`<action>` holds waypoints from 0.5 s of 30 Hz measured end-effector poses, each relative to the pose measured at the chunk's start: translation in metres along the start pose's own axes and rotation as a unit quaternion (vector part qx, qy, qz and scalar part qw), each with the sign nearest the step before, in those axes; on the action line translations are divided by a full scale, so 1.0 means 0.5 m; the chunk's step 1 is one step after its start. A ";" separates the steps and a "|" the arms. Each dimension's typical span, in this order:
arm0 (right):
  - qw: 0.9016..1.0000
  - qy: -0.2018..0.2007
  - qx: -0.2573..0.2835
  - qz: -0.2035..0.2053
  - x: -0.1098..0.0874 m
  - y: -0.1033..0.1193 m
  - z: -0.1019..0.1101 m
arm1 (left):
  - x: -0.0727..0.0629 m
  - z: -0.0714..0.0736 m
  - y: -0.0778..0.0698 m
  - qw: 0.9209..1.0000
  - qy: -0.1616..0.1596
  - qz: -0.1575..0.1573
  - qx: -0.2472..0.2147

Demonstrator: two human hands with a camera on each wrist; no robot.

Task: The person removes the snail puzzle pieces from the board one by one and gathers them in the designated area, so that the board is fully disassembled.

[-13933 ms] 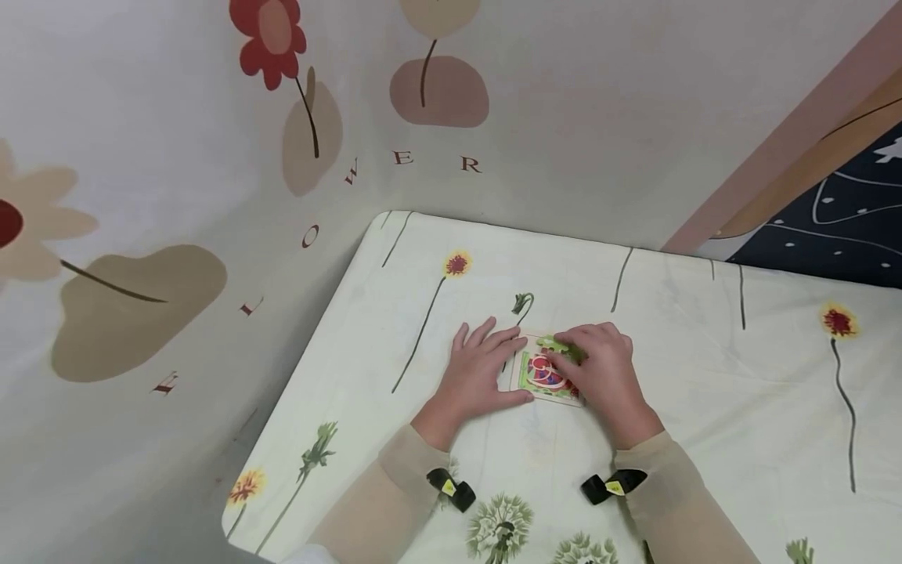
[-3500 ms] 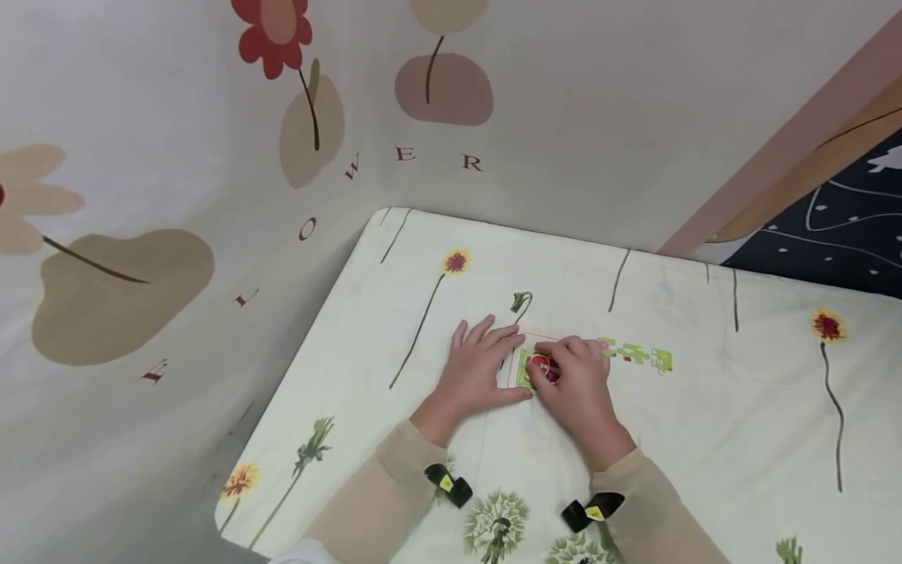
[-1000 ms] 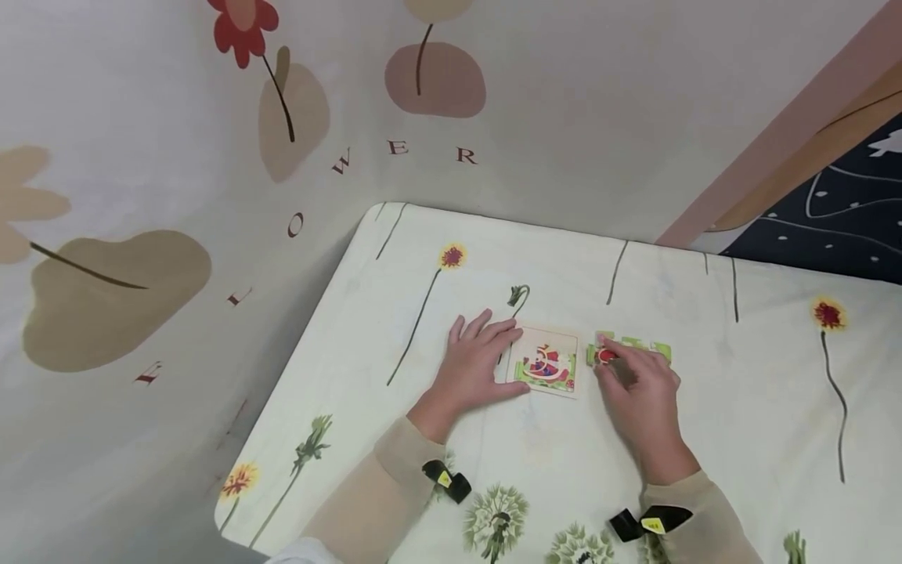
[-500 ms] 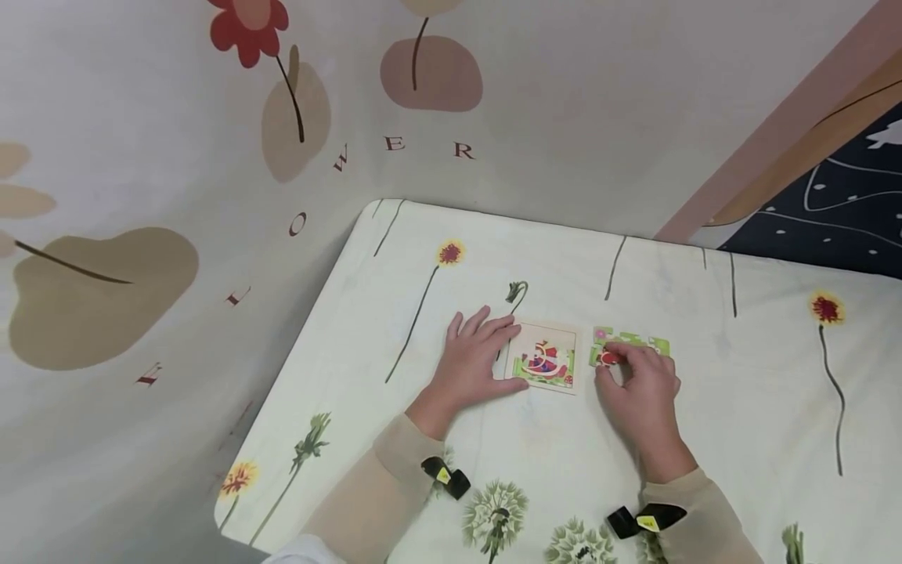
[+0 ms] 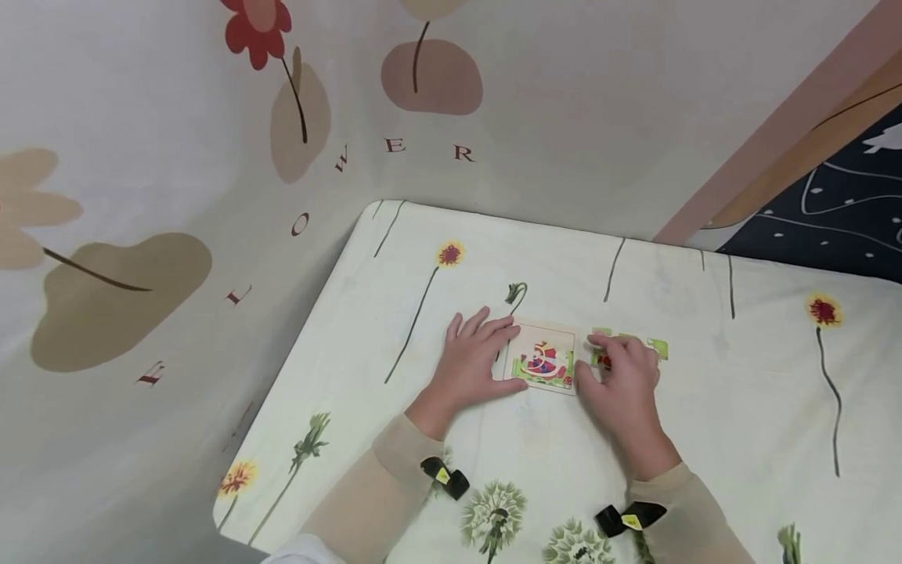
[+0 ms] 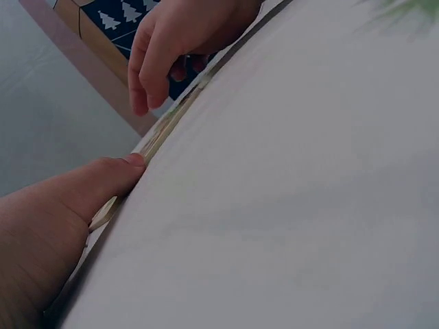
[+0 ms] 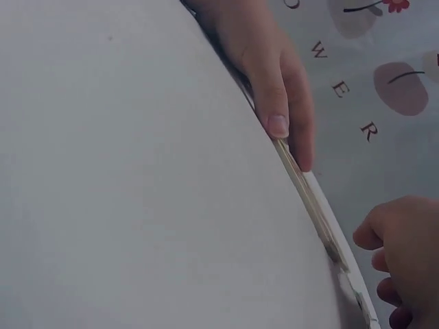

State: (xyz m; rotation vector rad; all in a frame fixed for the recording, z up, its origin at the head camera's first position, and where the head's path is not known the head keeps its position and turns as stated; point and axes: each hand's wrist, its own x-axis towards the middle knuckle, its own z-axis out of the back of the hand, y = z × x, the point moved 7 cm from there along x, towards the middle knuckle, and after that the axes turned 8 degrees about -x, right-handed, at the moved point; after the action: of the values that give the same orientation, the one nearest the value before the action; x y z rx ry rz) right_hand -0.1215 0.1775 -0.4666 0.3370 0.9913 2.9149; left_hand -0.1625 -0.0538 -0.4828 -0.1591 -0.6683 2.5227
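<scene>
A small square wooden jigsaw puzzle board (image 5: 548,333) lies on the table, its upper strip bare wood and its lower part a red, purple and green picture. My left hand (image 5: 467,366) rests spread at its left side, with the thumb on the lower edge, as the left wrist view shows at the thumb (image 6: 113,179). Several green puzzle pieces (image 5: 658,348) lie right of the board, partly covered by my right hand (image 5: 623,380). That hand hovers with thumb and forefinger apart; in the right wrist view its fingers (image 7: 381,229) hold nothing.
A white cloth with printed flowers covers the table (image 5: 747,392). A patterned wall hanging (image 5: 564,141) stands behind the table's back edge and continues along its left side. Black straps with small boxes (image 5: 627,518) sit on both wrists.
Since the earliest frame, green pieces and one with red have come out of the board and lie to its right. My right hand has just shifted left from them; the left stays put.
</scene>
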 end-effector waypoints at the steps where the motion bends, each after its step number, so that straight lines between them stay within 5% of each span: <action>1: 1.000 0.005 0.001 0.014 0.002 0.009 -0.006 | 0.000 0.000 0.001 1.000 -0.001 0.000 -0.001; 7: 0.997 0.055 -0.008 0.060 0.009 0.062 -0.041 | -0.002 -0.005 0.005 1.000 0.001 0.003 -0.001; 15: 0.992 0.103 -0.025 0.065 0.022 0.090 -0.074 | 0.000 -0.001 0.001 1.000 0.000 0.001 0.003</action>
State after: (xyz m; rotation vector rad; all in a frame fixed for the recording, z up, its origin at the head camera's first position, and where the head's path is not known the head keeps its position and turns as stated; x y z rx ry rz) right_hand -0.1392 0.1210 -0.4657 0.1015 0.9520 3.1381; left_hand -0.1625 -0.0539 -0.4837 -0.1583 -0.6603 2.5272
